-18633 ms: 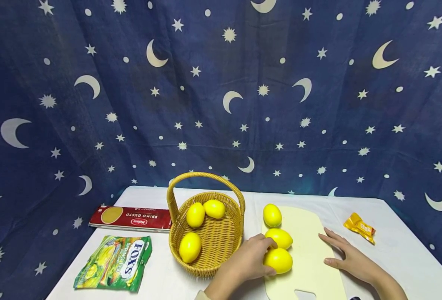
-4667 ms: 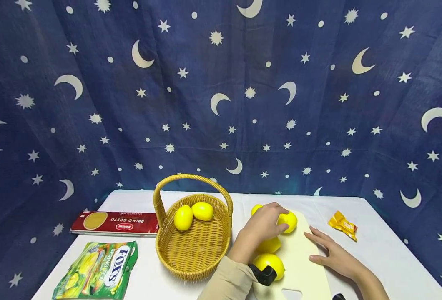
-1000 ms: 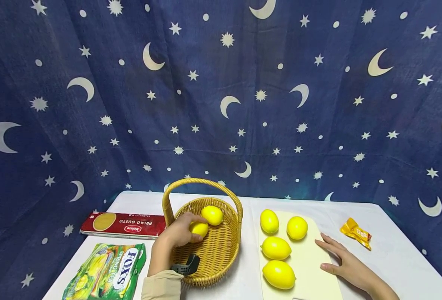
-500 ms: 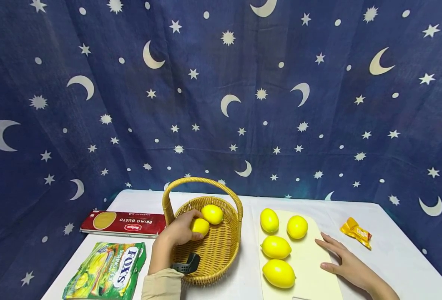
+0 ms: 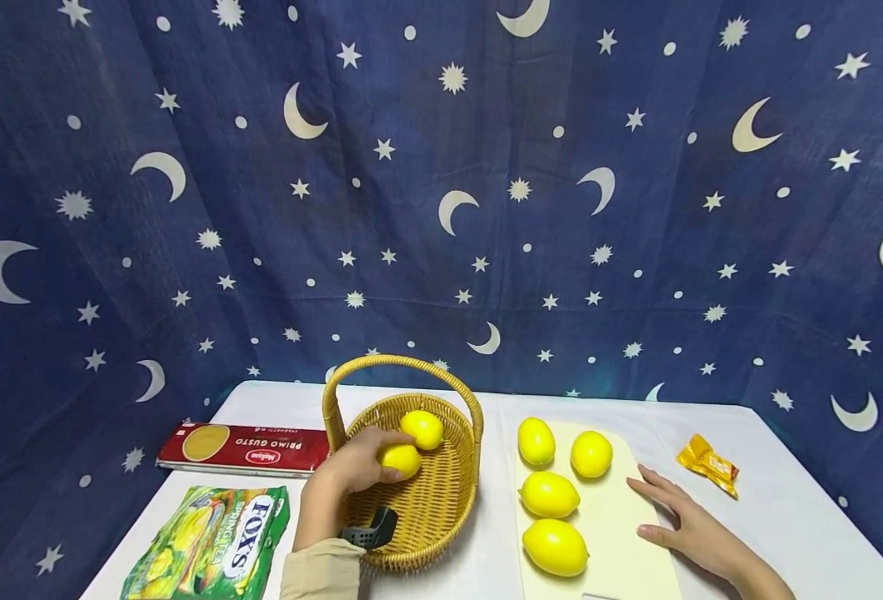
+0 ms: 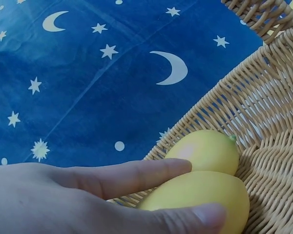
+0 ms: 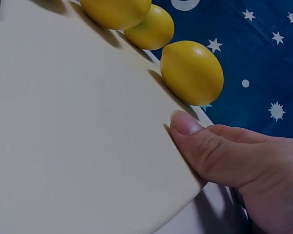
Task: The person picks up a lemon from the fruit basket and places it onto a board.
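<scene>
Inside the wicker basket [image 5: 434, 492], my left hand [image 5: 356, 461] holds a yellow lemon [image 5: 400, 461] between thumb and fingers. Another lemon [image 5: 422, 430] lies right behind it; the left wrist view shows the two lemons side by side, with the index finger [image 6: 136, 175] reaching along the far one and the thumb across the near lemon [image 6: 210, 192]. My right hand [image 5: 685, 521] rests at the right edge of a cream cutting board [image 5: 621, 533], fingers extended and thumb [image 7: 200, 141] on the board's edge. Several lemons [image 5: 550, 495] lie on the board's left part.
Left of the basket are a red spaghetti pack [image 5: 246, 448] and a green sweets bag [image 5: 209, 542]. An orange wrapped snack [image 5: 708, 465] lies at the right. The basket's tall handle [image 5: 404, 362] arches over it. A blue star-patterned curtain [image 5: 411, 208] hangs behind the table.
Since the oldest frame, one lemon has left the basket and the board holds one more. My left hand has moved from the board into the basket; over the last second it barely moves.
</scene>
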